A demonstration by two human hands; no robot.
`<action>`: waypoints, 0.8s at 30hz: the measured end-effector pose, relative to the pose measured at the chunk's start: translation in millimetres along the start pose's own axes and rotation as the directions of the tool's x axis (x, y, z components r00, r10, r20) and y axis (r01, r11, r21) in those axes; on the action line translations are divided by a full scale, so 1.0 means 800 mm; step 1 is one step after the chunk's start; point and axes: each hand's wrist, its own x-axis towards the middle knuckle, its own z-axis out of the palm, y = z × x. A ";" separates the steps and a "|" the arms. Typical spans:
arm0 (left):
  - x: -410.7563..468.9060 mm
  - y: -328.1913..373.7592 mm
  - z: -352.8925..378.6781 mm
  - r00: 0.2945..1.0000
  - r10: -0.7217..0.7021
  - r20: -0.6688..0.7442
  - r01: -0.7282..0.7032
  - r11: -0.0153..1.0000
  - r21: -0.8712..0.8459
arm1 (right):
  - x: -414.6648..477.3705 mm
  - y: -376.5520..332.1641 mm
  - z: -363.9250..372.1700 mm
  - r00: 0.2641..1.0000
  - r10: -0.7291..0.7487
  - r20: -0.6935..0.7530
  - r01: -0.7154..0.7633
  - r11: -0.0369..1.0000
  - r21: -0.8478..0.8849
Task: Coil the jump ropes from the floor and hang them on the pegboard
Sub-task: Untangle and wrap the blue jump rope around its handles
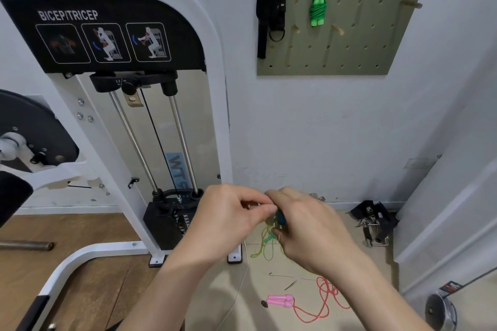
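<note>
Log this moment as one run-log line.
stage: coiling | left hand: pinches yellow-green rope | right hand: grips its blue handles | green rope: coiled, hung on pegboard | pink rope: on floor

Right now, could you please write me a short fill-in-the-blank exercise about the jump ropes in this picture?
1. The coiled rope hanging on the pegboard is ____ in colour.
2. While the left hand and the right hand hold a thin rope, the rope with pink handles lies on the ____.
3. The label on the machine reads BICEP/____.
Missing words: green; floor; TRICEP.
</note>
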 end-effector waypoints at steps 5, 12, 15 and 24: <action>0.015 -0.010 -0.015 0.980 -0.092 0.177 0.147 0.935 -0.322 | -0.006 -0.002 -0.007 0.999 -0.049 -0.021 0.050 0.999 0.005; 0.017 -0.007 -0.017 0.992 0.058 0.113 -0.059 0.998 0.003 | -0.009 0.004 -0.009 0.996 -0.056 -0.068 0.051 0.996 -0.074; 0.014 -0.011 -0.021 0.974 0.153 0.170 -0.171 0.981 0.092 | -0.010 0.013 -0.010 0.995 -0.087 -0.045 0.082 0.991 -0.104; 0.014 0.013 -0.036 0.896 0.201 0.395 -0.354 0.862 0.364 | -0.011 0.016 -0.027 0.979 -0.202 0.034 0.203 0.977 -0.057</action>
